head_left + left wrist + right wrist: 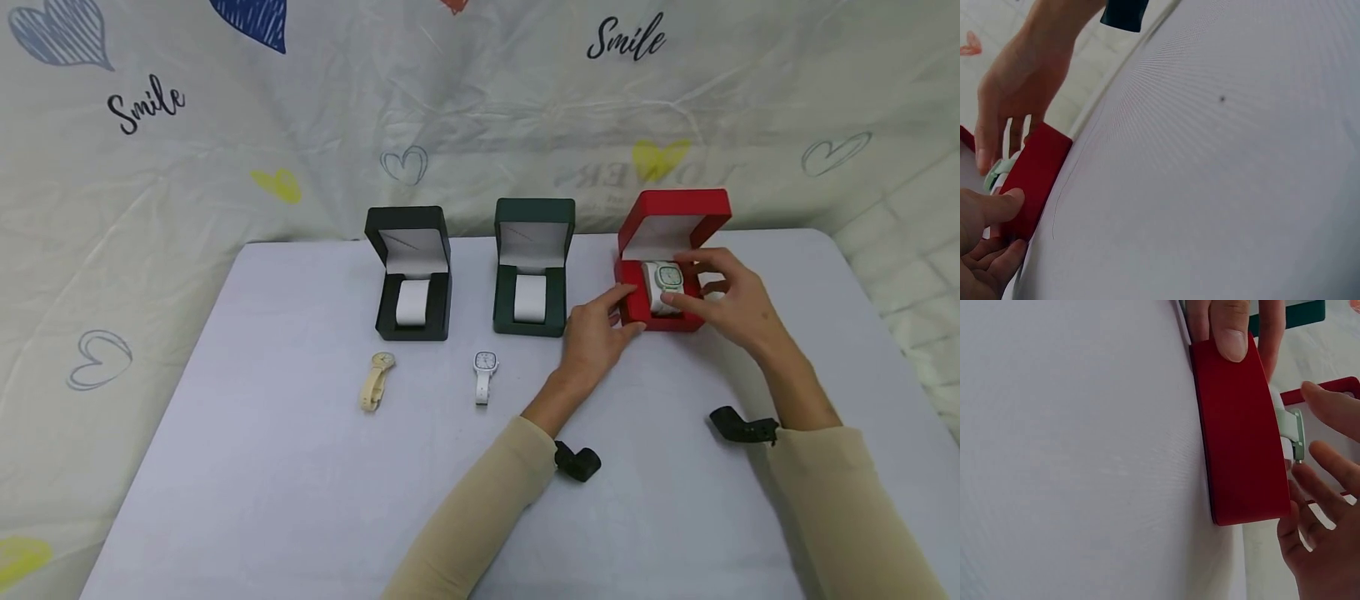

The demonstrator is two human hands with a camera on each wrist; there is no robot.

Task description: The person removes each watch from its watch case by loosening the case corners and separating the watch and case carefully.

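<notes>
At the back right of the table stands a red watch box (636,312) with its lid up. A watch with a pale green case (670,277) sits in it on a white cushion. My left hand (590,335) grips the box's near left corner, its thumb (1009,205) against the red front wall. My right hand (735,302) is over the box's right side, thumb and fingers spread about the watch. The right wrist view shows a gap between the thumb (1335,411) and the watch; some fingertips are close to the watch and the box's side.
Left of the red box stand an open dark green box (507,322) and an open black box (389,322), each with a white cushion. A white watch (483,383) and a cream watch (372,388) lie in front on the white table (300,492). A printed sheet (487,108) hangs behind.
</notes>
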